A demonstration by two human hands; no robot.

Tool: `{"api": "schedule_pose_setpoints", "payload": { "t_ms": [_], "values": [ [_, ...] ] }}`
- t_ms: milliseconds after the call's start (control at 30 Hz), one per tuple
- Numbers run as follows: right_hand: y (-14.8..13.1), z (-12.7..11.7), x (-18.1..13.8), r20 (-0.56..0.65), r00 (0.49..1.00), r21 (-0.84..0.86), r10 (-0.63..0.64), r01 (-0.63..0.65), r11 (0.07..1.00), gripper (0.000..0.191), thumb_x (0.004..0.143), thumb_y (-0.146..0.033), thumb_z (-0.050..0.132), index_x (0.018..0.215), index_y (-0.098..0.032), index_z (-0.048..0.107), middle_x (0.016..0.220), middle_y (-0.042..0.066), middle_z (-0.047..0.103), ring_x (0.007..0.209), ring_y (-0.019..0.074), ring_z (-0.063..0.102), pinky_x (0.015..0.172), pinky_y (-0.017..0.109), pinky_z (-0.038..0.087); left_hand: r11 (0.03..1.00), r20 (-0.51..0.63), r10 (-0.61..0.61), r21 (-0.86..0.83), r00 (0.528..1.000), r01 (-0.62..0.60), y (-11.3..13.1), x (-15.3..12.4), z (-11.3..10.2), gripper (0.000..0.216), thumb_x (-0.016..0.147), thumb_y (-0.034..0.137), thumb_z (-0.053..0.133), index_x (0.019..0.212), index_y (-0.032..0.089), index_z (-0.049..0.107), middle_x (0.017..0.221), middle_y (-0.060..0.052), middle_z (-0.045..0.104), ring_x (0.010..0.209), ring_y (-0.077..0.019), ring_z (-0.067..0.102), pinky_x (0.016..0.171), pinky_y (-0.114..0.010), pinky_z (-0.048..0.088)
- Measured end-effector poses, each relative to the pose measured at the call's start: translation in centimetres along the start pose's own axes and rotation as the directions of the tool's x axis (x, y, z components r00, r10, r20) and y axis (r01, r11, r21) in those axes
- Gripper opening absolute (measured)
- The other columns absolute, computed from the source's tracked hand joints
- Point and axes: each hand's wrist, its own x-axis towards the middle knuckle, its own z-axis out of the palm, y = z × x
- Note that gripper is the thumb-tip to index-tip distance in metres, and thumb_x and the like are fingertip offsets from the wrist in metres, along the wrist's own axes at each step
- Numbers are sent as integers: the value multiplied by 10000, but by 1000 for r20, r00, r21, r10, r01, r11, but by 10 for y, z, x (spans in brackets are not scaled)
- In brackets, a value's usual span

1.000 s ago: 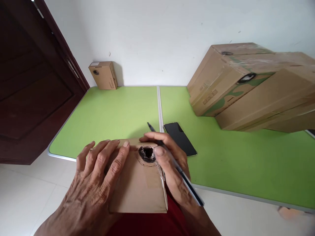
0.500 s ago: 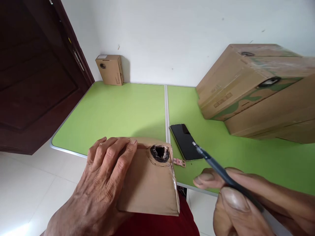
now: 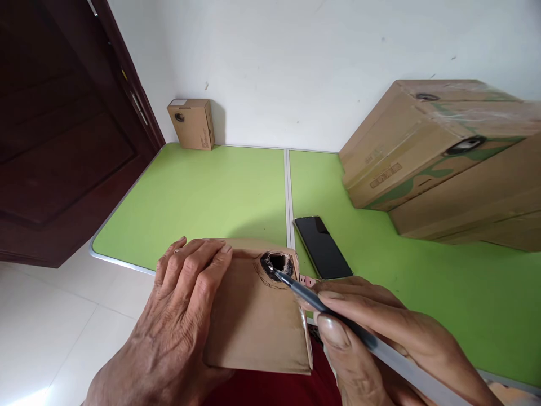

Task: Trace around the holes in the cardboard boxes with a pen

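A brown cardboard box [image 3: 257, 327] is held at the near edge of the table, with my left hand [image 3: 181, 304] wrapped over its left side. Near the box's upper right corner is a ragged hole [image 3: 278, 263] with a blackened rim and loose pen lines around it. Between the thumb and fingers of my right hand [image 3: 372, 332] is a pen [image 3: 321, 304] with a dark grip and a pale barrel. Its tip is at the lower left of the hole's dark rim. A pinkish strap [image 3: 307, 280] shows partly between the box and my right fingers.
A black phone [image 3: 323, 247] lies on the green table [image 3: 220, 192] beyond my right hand. Large cardboard boxes [image 3: 406, 158] stand at the right. A smaller box [image 3: 193, 125] leans against the wall at the back left, near a dark door [image 3: 63, 129].
My right hand has moved left and brought the pen tip from above the phone to the rim of the hole. The left hand keeps its hold on the box.
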Motion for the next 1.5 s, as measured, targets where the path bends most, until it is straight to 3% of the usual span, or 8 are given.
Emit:
{"api": "schedule_pose_setpoints", "payload": {
  "t_ms": [367, 500, 833, 1000, 1133, 1300, 1500],
  "values": [
    [7, 9, 10, 49, 991, -34, -123, 125, 992, 374, 916, 59, 735, 1189, -187, 802, 1044, -4, 830, 961, 139, 790, 871, 251, 647, 1000, -3, 3, 11, 1000, -3, 2, -2, 1, 1143, 739, 375, 947, 1672, 108, 344, 1562, -200, 596, 1526, -400, 492, 1417, -573, 267],
    [8, 9, 13, 96, 985, -54, -141, 147, 988, 343, 922, 71, 716, 1150, -175, 791, 1013, -4, 805, 940, 118, 778, 879, 218, 635, 1000, -14, 4, 9, 1000, -4, 1, -1, 2, 1049, 812, 401, 885, 1664, 107, 348, 1566, -206, 589, 1541, -394, 474, 1405, -577, 275],
    [4, 13, 15, 123, 978, -41, -167, 173, 984, 316, 917, 76, 698, 1108, -163, 776, 978, 24, 795, 902, 144, 773, 839, 259, 639, 1000, -31, -4, -1, 999, 4, 3, -3, 2, 987, 839, 338, 822, 1673, 100, 350, 1577, -196, 563, 1565, -379, 441, 1404, -552, 261],
    [5, 8, 13, 151, 980, -28, -129, 135, 990, 286, 935, 39, 700, 1093, -191, 767, 939, 22, 790, 866, 160, 768, 774, 271, 632, 1000, -30, -16, -26, 999, 15, 2, -3, 2, 1044, 808, 312, 858, 1685, 130, 322, 1577, -198, 564, 1545, -391, 456, 1386, -572, 286],
    [4, 4, 11, 155, 983, -38, -95, 102, 994, 288, 933, 22, 713, 1106, -202, 764, 975, 29, 804, 870, 173, 758, 810, 304, 638, 1000, -25, -20, -23, 999, 19, 1, -1, 4, 1111, 760, 293, 887, 1693, 131, 306, 1568, -201, 564, 1520, -392, 460, 1375, -584, 305],
    [6, -3, 6, 125, 990, -52, -61, 68, 996, 243, 947, -10, 703, 1078, -207, 756, 894, 2, 750, 815, 159, 732, 752, 281, 613, 999, -33, -28, -28, 999, 27, 1, 1, 4, 1072, 785, 286, 860, 1693, 149, 307, 1549, -199, 567, 1506, -400, 476, 1341, -603, 351],
    [14, -10, 4, 4, 1000, -136, -9, 10, 991, 175, 961, -59, 731, 1019, -221, 758, 871, -12, 742, 757, 152, 719, 664, 269, 566, 999, -42, -31, -44, 999, 30, 2, 0, 3, 1047, 794, 282, 850, 1686, 165, 314, 1570, -196, 553, 1524, -406, 462, 1348, -599, 341]
  ]
}}
